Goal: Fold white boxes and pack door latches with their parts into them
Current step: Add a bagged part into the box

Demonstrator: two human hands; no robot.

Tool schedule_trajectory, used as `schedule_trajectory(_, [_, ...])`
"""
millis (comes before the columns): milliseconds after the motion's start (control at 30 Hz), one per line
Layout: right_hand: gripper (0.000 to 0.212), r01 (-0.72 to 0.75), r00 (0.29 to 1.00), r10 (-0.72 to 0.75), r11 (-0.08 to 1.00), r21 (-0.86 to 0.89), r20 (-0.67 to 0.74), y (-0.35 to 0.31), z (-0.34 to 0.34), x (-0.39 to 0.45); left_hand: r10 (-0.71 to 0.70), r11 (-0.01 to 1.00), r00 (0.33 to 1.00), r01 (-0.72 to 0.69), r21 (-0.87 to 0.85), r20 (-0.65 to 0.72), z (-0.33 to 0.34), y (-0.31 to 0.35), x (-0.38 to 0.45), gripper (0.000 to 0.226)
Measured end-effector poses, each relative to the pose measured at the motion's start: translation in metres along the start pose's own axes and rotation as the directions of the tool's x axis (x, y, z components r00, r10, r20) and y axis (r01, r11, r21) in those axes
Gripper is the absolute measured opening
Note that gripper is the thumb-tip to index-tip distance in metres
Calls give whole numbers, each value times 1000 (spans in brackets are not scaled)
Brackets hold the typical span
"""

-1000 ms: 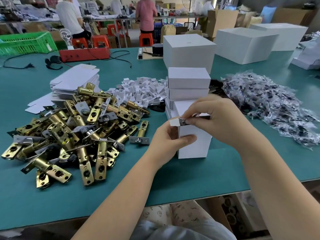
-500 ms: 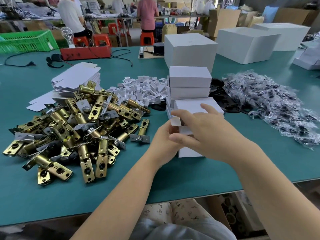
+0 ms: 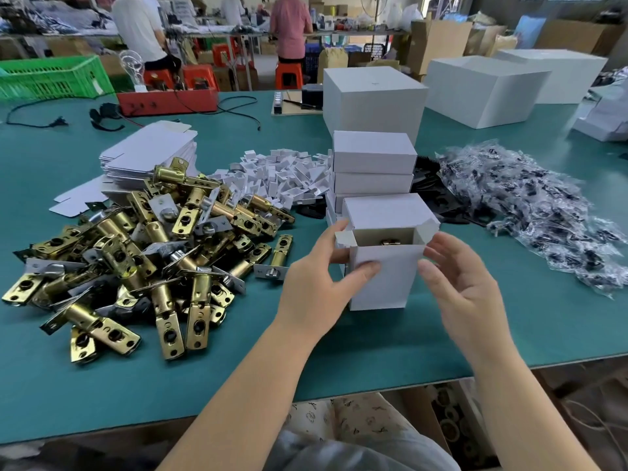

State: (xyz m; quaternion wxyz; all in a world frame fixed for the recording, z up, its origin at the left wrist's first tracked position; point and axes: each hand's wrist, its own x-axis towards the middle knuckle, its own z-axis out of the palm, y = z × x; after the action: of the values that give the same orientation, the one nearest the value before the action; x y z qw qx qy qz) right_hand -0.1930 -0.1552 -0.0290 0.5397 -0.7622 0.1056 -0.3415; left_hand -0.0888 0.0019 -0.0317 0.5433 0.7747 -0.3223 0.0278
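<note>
The left hand (image 3: 317,287) grips the upright white box (image 3: 382,277) by its left side on the table (image 3: 204,385), its open top upward showing a brass part inside, while the right hand (image 3: 465,287), fingers relaxed and empty, waits just beside its right edge, nearest the loose flap (image 3: 429,229).

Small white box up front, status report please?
Left hand grips open box; right hand open beside it. Brass part visible inside, top flaps unfolded. Nothing blocking.
</note>
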Motion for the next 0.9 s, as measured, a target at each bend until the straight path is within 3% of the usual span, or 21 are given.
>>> schedule_trajectory(100, [34,8,999,-8,1000,-13,50,1,1,0,104,992,994,-101,71,-40,0,4,-1,51])
schedule_trajectory(167, [40,40,996,-38,999,-24,75,-1,3,0,193,965,980,-182,190,-43,2,6,-2,49])
schedule_trajectory(267, [45,73,992,-69,997,-29,108,-1,7,1,233,949,971,-216,231,-51,5,6,-1,44])
schedule_trajectory(400, [39,90,988,-84,995,-37,132,0,12,3,267,949,954,-236,210,-137,5,5,-3,59])
schedule_trajectory(500, [37,72,984,-70,997,-9,161,1,16,5,285,957,934,-265,120,-215,0,0,-4,53])
schedule_trajectory(600, [38,82,977,-78,997,-10,197,1,20,7,318,947,914,-317,46,-251,-5,-3,0,29])
schedule_trajectory(667, [33,65,977,-67,998,18,201,-3,22,10,251,955,933,-282,-89,-257,-7,1,2,17])
schedule_trajectory(800, [16,83,993,-84,996,19,82,-13,25,23,64,930,979,-130,-343,-196,-13,9,4,13])
schedule_trajectory(900, [18,90,996,-90,996,19,-21,-19,28,30,33,880,987,-103,-464,-155,-14,11,3,14])
